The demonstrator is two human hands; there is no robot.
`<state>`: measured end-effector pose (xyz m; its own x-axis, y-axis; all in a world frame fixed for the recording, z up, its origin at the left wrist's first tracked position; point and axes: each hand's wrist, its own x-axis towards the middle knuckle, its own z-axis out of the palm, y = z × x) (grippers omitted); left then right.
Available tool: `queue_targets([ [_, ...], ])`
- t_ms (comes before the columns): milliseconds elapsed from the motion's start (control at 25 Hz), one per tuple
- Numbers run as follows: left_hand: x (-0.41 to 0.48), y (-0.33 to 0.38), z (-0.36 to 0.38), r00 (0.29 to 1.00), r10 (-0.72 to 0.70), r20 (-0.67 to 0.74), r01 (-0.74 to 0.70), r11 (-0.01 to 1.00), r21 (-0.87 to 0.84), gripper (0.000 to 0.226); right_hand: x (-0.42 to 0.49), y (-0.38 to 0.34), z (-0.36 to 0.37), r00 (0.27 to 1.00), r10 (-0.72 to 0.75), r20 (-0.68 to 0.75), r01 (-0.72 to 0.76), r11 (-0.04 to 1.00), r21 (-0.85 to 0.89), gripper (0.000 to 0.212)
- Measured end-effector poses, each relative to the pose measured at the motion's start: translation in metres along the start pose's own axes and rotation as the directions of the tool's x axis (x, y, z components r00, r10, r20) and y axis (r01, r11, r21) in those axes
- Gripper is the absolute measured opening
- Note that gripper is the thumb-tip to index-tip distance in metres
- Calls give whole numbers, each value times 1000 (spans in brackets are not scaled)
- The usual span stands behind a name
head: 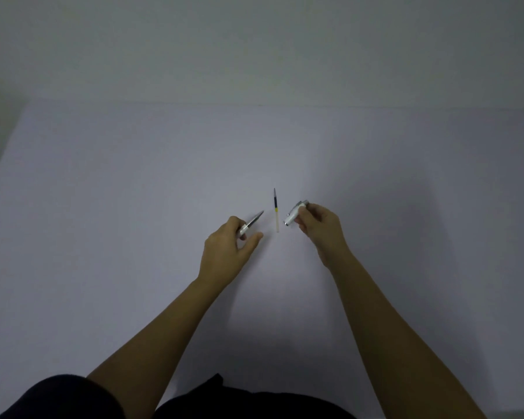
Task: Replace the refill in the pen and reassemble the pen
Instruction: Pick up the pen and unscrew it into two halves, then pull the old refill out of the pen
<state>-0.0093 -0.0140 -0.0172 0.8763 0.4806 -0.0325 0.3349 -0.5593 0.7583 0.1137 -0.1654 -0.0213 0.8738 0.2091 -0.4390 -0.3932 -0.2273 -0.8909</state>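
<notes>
A thin refill [276, 210] lies flat on the white table [133, 176], its dark tip pointing away from me and its pale yellowish tail toward me. To its left, my left hand [229, 252] holds the silver tapered front part of the pen [252, 222], tip pointing up and to the right. On the other side, my right hand [319, 229] grips the silver rear barrel of the pen [295, 212], its open end angled down and left toward the refill. Neither pen part touches the refill.
The white table stretches wide on all sides and ends at a far edge against a plain grey wall [254, 49]. My dark sleeves [67, 397] show at the bottom of the view.
</notes>
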Motion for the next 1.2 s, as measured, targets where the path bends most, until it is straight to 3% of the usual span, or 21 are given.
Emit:
queue_targets([
  [120,6,1,3,998,-52,-18,52,997,-51,20,16,18,-1,1000,-5,-25,-5,921,-391,21],
  [200,12,3,4,995,-85,-47,81,994,-77,18,24,24,0,999,-30,-11,21,863,-504,22],
  [640,20,4,10,987,-160,-15,157,979,-129,17,27,36,8,985,-160,-70,89,803,-589,22],
  [760,20,5,2,988,-148,40,152,982,-115,6,23,28,2,981,-189,-45,123,783,-609,26],
  [880,22,6,-13,990,-38,136,41,999,-25,7,16,6,-7,949,-296,106,297,734,-611,22],
  [1040,23,11,-33,947,120,298,-136,990,35,14,-1,-41,-11,785,-453,424,619,545,-565,21],
  [1120,21,17,-39,915,240,324,-274,960,62,17,-11,-58,-6,726,-399,560,686,471,-554,26],
  [1200,18,24,-42,888,318,331,-360,930,72,20,-18,-65,-2,707,-242,664,697,394,-599,33],
])
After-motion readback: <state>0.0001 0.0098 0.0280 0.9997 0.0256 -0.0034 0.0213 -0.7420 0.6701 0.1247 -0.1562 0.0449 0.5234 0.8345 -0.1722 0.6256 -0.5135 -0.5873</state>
